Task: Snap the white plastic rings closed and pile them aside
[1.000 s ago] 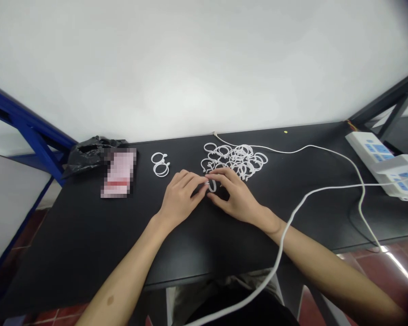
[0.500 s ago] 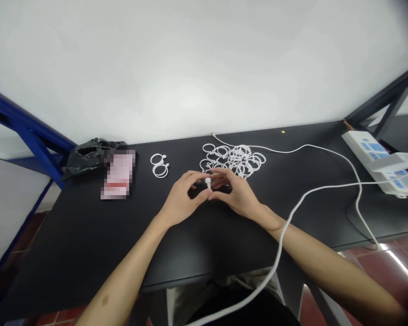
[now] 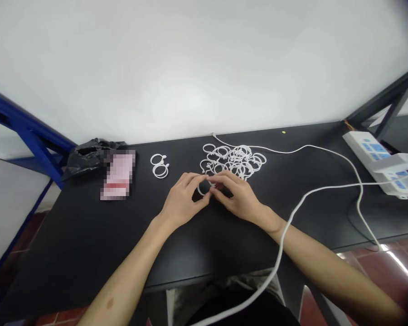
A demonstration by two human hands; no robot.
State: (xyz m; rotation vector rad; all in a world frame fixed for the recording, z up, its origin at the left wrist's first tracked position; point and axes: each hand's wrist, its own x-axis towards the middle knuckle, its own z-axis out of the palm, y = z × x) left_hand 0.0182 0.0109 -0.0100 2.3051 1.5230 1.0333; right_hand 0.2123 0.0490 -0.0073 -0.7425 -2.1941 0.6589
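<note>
A thin white plastic ring (image 3: 199, 190) with a small knob is held between my two hands, low over the black table. My left hand (image 3: 184, 199) pinches it from the left with thumb and fingertips. From the other side, my right hand (image 3: 238, 195) grips it by the knob, which the fingers partly cover. Just beyond my fingers lies a loose pile of similar white rings (image 3: 240, 156). Two or so more rings (image 3: 160, 170) lie together to the left, apart from the pile.
A pink, blurred-out packet (image 3: 119, 174) and a crumpled black plastic bag (image 3: 88, 154) are at the left of the black table (image 3: 217, 249). White power strips (image 3: 374, 154) stand at the right. A white cable (image 3: 292, 213) passes over my right forearm. A wall is behind.
The ring in my hands has turned from edge-on, so its round loop now shows on the left. My hands have shifted only slightly; the pile and the separate rings stay put.
</note>
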